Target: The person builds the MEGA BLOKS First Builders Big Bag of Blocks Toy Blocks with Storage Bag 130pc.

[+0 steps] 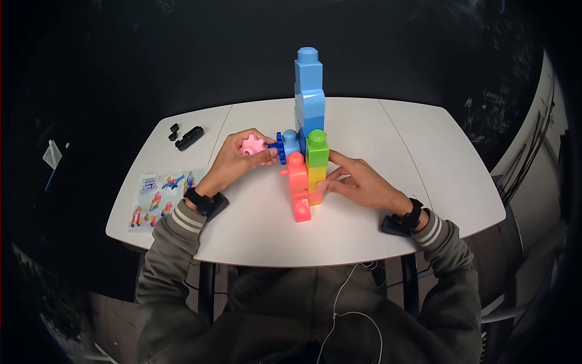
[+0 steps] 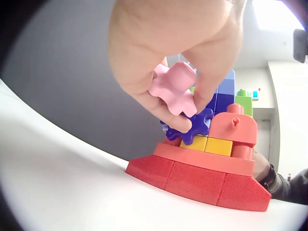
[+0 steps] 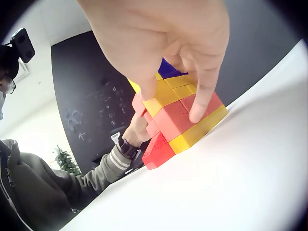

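Note:
A tall toy-block build, with a light-blue column [image 1: 310,103], stands on the white table. A green block [image 1: 317,155] tops a shorter yellow and red stack at its front. My left hand [image 1: 233,159] pinches a pink toy gear [image 2: 175,86] between thumb and fingers. One of its fingertips overlaps the dark-blue gear [image 2: 192,127] on the build's left side. On the opposite side my right hand [image 1: 364,183] rests thumb and fingers against the build, its fingers spread. In the right wrist view they touch yellow [image 3: 166,96] and red blocks [image 3: 175,118] low on it.
A printed sheet of toy models [image 1: 160,200] lies at the table's left. Behind it are a black oblong item [image 1: 190,138] and small black pieces [image 1: 174,130]. The table's front edge [image 1: 291,266] is close to the person's body, where a white cable [image 1: 336,303] hangs.

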A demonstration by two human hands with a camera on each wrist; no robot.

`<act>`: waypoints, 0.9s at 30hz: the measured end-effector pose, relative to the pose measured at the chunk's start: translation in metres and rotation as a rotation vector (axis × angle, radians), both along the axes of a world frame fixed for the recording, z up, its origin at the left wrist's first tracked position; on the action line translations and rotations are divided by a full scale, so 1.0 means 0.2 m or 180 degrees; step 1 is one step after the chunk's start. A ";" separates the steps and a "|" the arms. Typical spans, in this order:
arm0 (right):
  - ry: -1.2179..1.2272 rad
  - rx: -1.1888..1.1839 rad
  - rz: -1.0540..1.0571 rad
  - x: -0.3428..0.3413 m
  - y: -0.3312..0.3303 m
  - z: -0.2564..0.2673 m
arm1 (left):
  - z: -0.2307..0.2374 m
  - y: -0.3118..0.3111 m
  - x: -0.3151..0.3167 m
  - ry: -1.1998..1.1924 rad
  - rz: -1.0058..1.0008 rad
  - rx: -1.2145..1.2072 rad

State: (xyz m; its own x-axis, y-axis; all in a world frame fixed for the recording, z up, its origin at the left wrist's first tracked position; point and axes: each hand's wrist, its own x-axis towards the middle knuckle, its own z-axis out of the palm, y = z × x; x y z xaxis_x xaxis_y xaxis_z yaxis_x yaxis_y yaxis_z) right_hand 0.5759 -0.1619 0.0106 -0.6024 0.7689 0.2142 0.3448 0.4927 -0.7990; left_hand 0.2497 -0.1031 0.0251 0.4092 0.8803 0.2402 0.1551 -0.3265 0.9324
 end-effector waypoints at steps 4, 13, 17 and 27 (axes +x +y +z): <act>-0.0050 0.0234 -0.0247 0.01 0.03 -0.03 | 0.03 -0.04 0.02 0.0334 0.0023 0.0079; -0.0019 0.0182 -0.0273 0.01 0.04 -0.04 | -0.02 0.00 0.00 0.0306 -0.0006 0.0540; -0.0018 0.0190 -0.0270 0.01 0.03 -0.04 | -0.02 -0.01 0.01 0.0210 0.0075 0.0547; 0.0020 0.0158 -0.0234 0.01 0.02 -0.03 | -0.02 0.04 -0.05 -0.0204 0.0582 0.0652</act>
